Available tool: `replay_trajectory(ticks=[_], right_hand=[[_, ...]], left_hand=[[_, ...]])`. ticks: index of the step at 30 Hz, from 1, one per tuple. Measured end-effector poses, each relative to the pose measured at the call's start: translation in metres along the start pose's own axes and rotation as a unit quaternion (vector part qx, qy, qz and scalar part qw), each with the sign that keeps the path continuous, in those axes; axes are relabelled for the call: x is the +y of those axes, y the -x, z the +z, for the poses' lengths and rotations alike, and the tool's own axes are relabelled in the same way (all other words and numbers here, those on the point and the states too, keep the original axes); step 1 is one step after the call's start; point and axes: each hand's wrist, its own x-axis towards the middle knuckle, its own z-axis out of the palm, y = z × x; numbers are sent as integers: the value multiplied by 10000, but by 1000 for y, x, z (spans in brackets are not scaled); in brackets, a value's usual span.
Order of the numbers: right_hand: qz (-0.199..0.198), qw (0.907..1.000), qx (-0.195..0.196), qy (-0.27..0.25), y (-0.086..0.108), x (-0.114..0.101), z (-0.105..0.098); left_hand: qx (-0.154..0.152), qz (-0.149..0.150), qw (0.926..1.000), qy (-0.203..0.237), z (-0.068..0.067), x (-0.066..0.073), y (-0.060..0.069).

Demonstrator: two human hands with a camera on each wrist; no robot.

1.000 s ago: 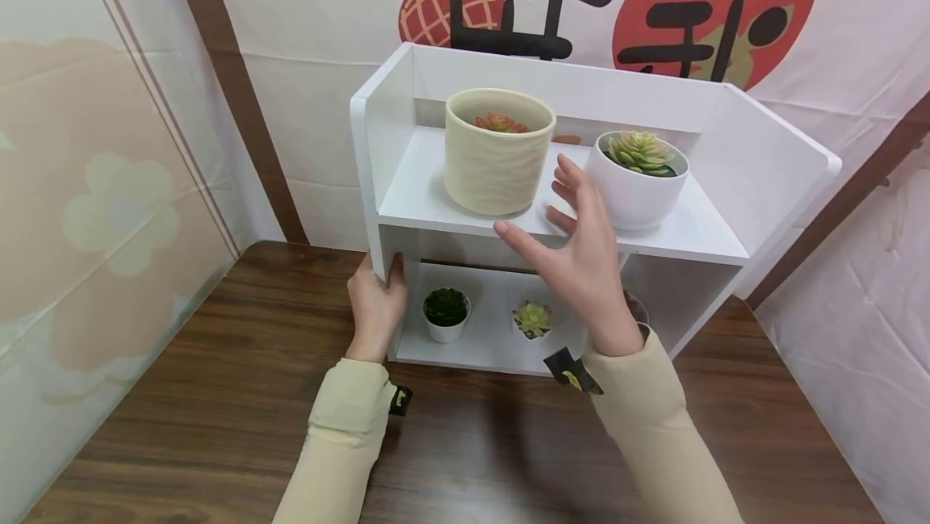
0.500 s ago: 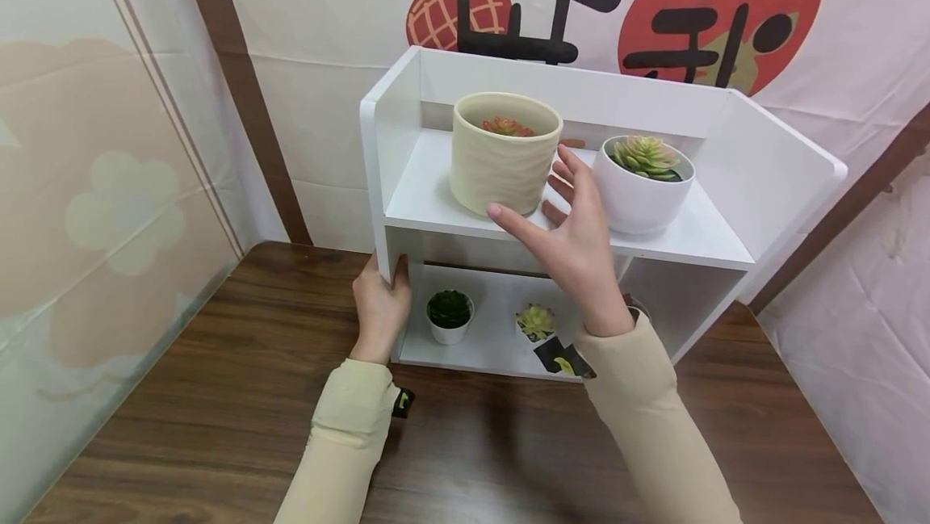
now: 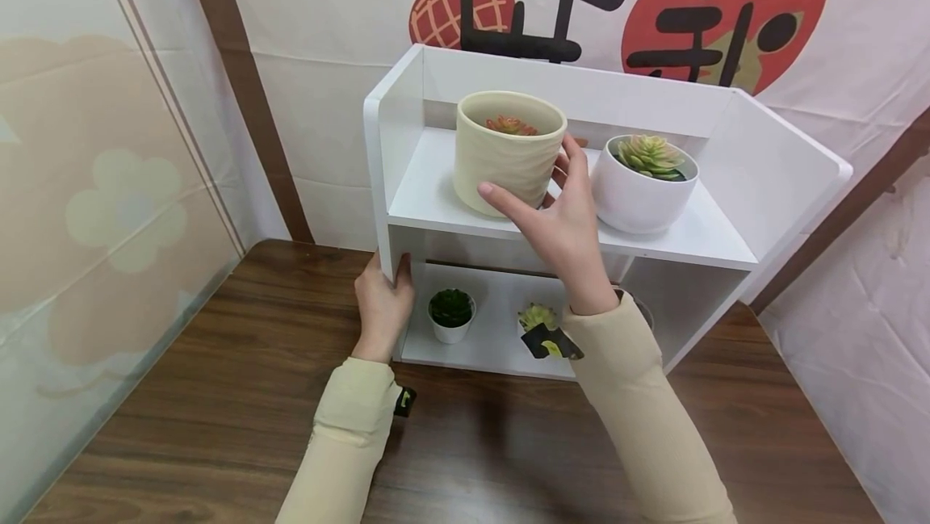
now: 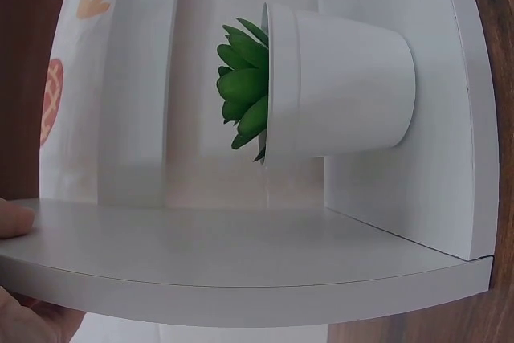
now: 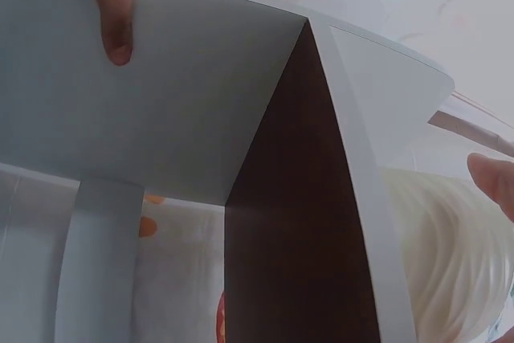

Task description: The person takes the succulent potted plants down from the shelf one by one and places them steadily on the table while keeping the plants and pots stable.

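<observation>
The left hand (image 3: 383,302) grips the left side panel of the white shelf (image 3: 501,227), fingers outside and thumb inside; the left wrist view shows the panel (image 4: 241,251) between them. Around the right side of a large cream pot (image 3: 501,157) curves the right hand (image 3: 563,221), fingers at its far right and thumb across its front. In the right wrist view the thumb (image 5: 491,178) appears beside the ribbed cream pot (image 5: 450,255); whether it touches is unclear. The pot holds a reddish succulent (image 3: 511,126) and stands on the upper shelf.
A white pot (image 3: 643,193) with a green succulent stands right of the right hand. Below, a small dark-green plant (image 3: 450,310) and a light-green one (image 3: 536,316) sit on the lower shelf. The shelf stands on a wooden table (image 3: 218,395) before a printed cloth.
The right hand has moved left and slightly up, from between the two upper pots to around the cream pot's side. The left hand keeps its grip on the panel.
</observation>
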Motion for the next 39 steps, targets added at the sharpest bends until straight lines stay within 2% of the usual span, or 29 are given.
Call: replay_trajectory(ticks=[10,22,30,39], right_hand=[[-253,9991,334,-1,-6,3,6],[-437,9967,601,-338,-18,5,20],[-269,9959,660,-562,-22,4,26],[-136,9950,869,-468,-24,4,29]], left_hand=[[-67,-23,10000,37,2,2,0],[-24,-23,10000,52,1,2,2],[117,42,9999,-56,1,2,1],[162,76,9997,-137,2,1,-1]])
